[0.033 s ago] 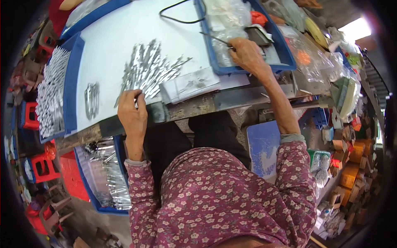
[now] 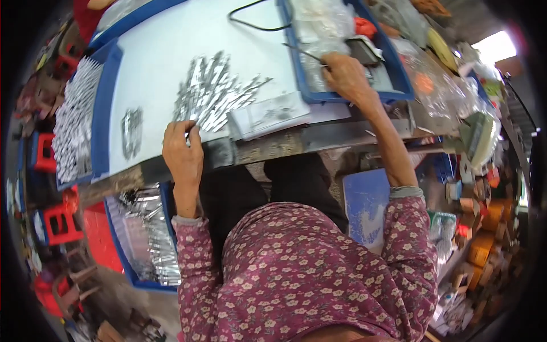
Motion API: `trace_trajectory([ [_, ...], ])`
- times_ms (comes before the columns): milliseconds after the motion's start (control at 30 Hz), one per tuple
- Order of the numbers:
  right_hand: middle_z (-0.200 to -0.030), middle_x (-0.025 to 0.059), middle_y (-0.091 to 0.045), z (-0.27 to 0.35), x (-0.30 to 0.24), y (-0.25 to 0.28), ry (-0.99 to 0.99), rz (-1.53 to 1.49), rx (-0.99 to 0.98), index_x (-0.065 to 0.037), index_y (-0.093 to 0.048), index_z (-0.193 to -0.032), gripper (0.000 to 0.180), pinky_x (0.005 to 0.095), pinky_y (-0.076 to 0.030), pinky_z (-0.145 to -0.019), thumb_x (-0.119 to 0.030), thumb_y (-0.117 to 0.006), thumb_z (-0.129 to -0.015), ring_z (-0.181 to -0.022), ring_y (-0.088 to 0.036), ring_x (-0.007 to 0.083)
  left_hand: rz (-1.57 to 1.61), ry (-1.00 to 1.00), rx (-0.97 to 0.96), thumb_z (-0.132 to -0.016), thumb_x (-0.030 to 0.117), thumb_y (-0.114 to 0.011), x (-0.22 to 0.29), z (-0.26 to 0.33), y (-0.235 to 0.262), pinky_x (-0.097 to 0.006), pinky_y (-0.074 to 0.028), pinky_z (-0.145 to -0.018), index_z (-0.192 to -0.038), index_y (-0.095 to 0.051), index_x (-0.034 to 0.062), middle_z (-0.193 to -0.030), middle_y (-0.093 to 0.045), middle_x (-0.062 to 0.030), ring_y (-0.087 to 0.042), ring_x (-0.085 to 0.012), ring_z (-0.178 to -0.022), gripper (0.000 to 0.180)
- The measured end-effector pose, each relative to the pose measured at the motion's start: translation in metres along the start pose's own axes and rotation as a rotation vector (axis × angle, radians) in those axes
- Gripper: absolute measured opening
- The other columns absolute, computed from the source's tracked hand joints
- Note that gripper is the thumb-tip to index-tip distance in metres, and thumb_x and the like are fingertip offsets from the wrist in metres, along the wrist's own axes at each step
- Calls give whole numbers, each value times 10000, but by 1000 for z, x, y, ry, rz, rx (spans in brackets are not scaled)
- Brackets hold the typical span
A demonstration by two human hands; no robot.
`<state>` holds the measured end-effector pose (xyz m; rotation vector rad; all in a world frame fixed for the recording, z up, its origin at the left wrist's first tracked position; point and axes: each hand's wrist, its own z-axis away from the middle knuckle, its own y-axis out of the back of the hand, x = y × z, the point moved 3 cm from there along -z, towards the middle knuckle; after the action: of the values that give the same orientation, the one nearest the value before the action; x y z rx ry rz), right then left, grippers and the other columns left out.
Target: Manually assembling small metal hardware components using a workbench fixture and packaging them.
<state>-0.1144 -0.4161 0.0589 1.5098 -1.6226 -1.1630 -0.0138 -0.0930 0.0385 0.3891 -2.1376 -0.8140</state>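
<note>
My left hand (image 2: 183, 149) is at the table's front edge, below a fanned-out pile of slim shiny metal pieces (image 2: 211, 91). Its thumb and fingers are pinched together; what lies between them is too small to make out. My right hand (image 2: 348, 78) is over the near part of a blue tray (image 2: 364, 98) and grips a thin dark metal rod (image 2: 307, 54), whose tip points left beyond the tray's wall. Clear plastic bags (image 2: 322, 28) fill much of that tray. A smaller bunch of metal pieces (image 2: 131, 133) lies on the white tabletop (image 2: 154, 62), left of the pile.
A blue bin (image 2: 102, 114) packed with white-ended sticks stands at the table's left. Before the pile lies a white block or pad (image 2: 270, 115). A black loop (image 2: 256, 25) is at the back. Below the table are another blue bin (image 2: 131, 273) and red stools (image 2: 60, 223).
The table and its things sit slightly further right in the picture. Both hands keep the same pose, and the rod remains in my right hand.
</note>
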Motion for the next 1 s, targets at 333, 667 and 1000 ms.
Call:
trace_trajectory([
  [333, -740, 200, -520, 2, 22, -20, -65, 71, -155, -11, -489, -777, 178, 465, -400, -655, -164, -570, -737, -738, -522, 390, -313, 210, 202, -756, 111, -578, -80, -12, 33, -422, -431, -682, -794, -609, 16, -799, -578, -144, -550, -329, -770, 106],
  [667, -758, 228, -570, -3, 14, -18, -196, -29, -164, 14, -533, -748, 157, 460, -422, -667, -133, -561, -702, -759, -554, 404, -594, 267, 145, -762, 66, -508, -113, -16, 24, -434, -475, -623, -810, -585, 11, -807, -578, -159, -583, -349, -734, 106],
  [1000, -669, 226, -532, 2, 21, -4, -314, -189, -91, 32, -506, -711, 155, 419, -404, -609, -109, -533, -653, -657, -544, 372, -213, 10, -20, -743, 88, -569, -83, -12, 2, -413, -414, -749, -834, -611, 6, -880, -543, -163, -516, -340, -848, 129],
])
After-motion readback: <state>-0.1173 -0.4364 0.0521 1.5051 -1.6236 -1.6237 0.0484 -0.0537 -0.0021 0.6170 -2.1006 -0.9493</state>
